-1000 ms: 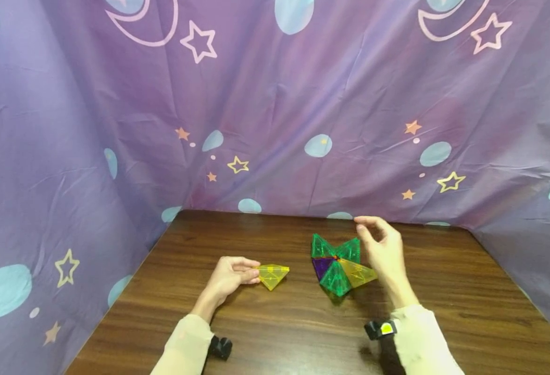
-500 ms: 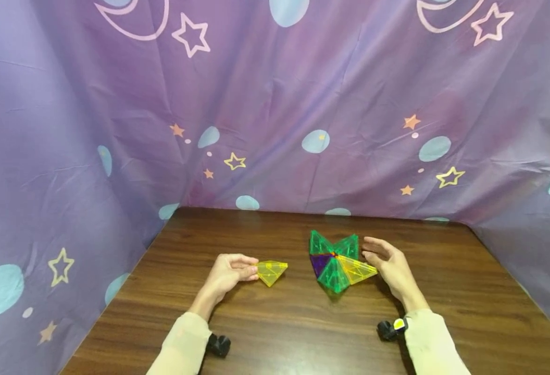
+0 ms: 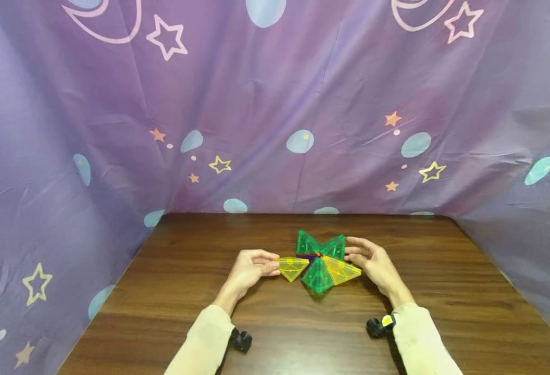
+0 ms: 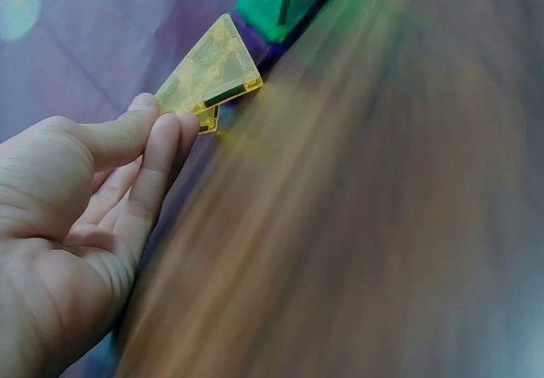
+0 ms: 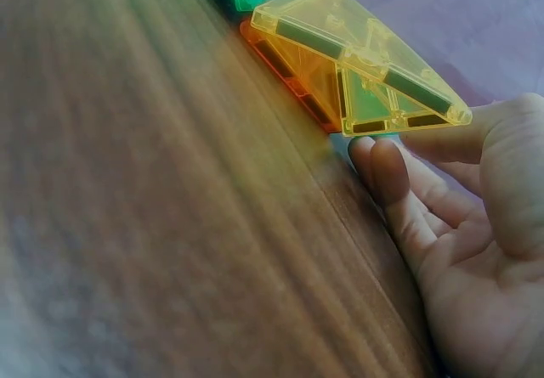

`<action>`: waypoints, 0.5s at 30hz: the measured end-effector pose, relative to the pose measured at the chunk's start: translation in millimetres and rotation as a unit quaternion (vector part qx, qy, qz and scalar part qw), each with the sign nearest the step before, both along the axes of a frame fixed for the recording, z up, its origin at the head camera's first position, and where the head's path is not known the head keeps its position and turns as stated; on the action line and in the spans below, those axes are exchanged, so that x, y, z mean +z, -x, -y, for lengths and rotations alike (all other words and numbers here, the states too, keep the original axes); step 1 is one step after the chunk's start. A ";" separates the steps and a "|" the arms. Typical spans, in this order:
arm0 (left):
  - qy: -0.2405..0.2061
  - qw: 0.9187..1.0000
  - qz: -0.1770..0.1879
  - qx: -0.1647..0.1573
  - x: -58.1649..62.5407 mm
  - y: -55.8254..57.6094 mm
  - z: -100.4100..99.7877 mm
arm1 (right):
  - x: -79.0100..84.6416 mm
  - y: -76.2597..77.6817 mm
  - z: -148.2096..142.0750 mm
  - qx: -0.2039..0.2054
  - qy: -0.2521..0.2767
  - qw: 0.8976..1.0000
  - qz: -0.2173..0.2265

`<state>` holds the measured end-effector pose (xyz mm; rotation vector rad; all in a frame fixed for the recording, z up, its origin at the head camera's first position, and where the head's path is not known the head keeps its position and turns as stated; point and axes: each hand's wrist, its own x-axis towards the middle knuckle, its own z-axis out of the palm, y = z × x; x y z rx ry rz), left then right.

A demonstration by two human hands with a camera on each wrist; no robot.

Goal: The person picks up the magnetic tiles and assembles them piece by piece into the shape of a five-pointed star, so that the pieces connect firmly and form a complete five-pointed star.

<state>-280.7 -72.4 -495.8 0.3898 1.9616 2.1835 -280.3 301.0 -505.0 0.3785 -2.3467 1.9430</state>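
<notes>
In the head view my left hand (image 3: 250, 270) pinches a see-through yellow triangular magnetic tile (image 3: 291, 267) between thumb and fingers. That tile (image 4: 212, 68) is tilted, close to the left side of a flower-like group of magnetic tiles, and overlaps its purple tile (image 3: 307, 257). Green tiles (image 3: 321, 276) stand at the front and back of the group, with another yellow tile (image 3: 341, 271) slanting out to the right. My right hand (image 3: 374, 264) is at the group's right side, fingers loosely bent. In the right wrist view its fingertips lie beside the yellow tile (image 5: 365, 51), partly hidden; contact is unclear.
The tiles are on a dark wooden table (image 3: 275, 328). A purple cloth (image 3: 256, 104) with stars and moons hangs behind and at the sides. An orange tile (image 5: 289, 72) lies low under the yellow one in the right wrist view.
My left hand has carried the yellow tile rightward, up to the group. My right hand has come down from above the group's back right to its right side. The head view has shifted slightly.
</notes>
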 end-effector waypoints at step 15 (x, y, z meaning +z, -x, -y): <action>-0.038 0.999 0.031 0.002 1.0 8.5 -22.4 | 5.1 -2.8 2.0 -0.019 -0.009 1.000 0.005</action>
